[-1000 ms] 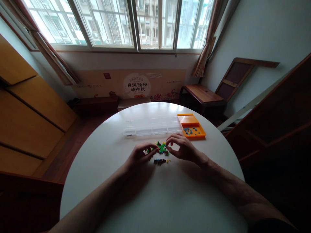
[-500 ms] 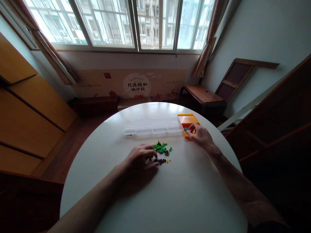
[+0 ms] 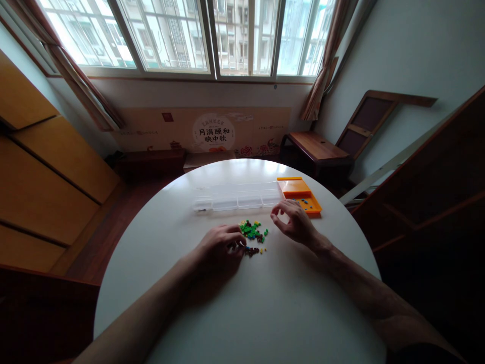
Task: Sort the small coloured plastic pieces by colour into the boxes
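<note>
Small toy building bricks (image 3: 250, 231), mostly green with some yellow, brown and blue, lie in a loose pile on the white table. A smaller row of brown bricks (image 3: 253, 251) lies just in front, beside a few yellow ones. My left hand (image 3: 220, 243) rests at the left of both groups, fingers curled in at the brown row; whatever is between its fingertips is hidden. Over the table right of the pile, my right hand (image 3: 297, 222) has thumb and fingers apart, holding nothing visible. Behind it, an orange tray (image 3: 314, 207) contains several small blue bricks (image 3: 305, 201).
A clear plastic compartment box (image 3: 238, 199) extends left from the orange tray across the far part of the round white table (image 3: 242, 313). Beyond the table's edge are a wooden bench (image 3: 316, 146) and a printed panel (image 3: 151, 126) below the window.
My right hand has moved left and nearer from the orange tray, uncovering the blue bricks in it. My left hand has stayed almost in place beside the brown bricks.
</note>
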`<state>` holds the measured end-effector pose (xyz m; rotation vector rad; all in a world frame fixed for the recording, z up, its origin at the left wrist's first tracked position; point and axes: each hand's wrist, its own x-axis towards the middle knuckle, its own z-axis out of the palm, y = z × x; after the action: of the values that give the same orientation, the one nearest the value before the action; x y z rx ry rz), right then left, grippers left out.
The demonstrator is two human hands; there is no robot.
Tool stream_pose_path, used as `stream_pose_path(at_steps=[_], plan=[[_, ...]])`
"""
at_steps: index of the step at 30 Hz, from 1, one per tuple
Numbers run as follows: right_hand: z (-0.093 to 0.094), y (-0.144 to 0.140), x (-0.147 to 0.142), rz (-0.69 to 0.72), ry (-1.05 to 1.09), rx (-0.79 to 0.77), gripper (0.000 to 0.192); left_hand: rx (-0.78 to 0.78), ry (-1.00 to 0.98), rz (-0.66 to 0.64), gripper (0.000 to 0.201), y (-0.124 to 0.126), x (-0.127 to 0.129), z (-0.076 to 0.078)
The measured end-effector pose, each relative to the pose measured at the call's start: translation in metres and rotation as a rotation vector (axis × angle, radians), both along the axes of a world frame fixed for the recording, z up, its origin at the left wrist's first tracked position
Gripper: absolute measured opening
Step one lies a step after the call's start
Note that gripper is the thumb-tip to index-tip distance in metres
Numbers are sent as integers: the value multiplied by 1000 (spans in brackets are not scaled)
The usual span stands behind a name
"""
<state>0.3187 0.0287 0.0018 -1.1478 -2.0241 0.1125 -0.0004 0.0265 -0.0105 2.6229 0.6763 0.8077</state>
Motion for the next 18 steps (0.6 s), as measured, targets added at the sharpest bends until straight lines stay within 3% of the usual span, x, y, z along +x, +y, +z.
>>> stream_pose_path(at_steps=[6,18], plan=[[-1,-8,-20,264,-78,-12,9,27,23,-32,11,0,0,5],[3,-9,-20,346,-69,32,7,-70,-124,32,14,0,8,14]])
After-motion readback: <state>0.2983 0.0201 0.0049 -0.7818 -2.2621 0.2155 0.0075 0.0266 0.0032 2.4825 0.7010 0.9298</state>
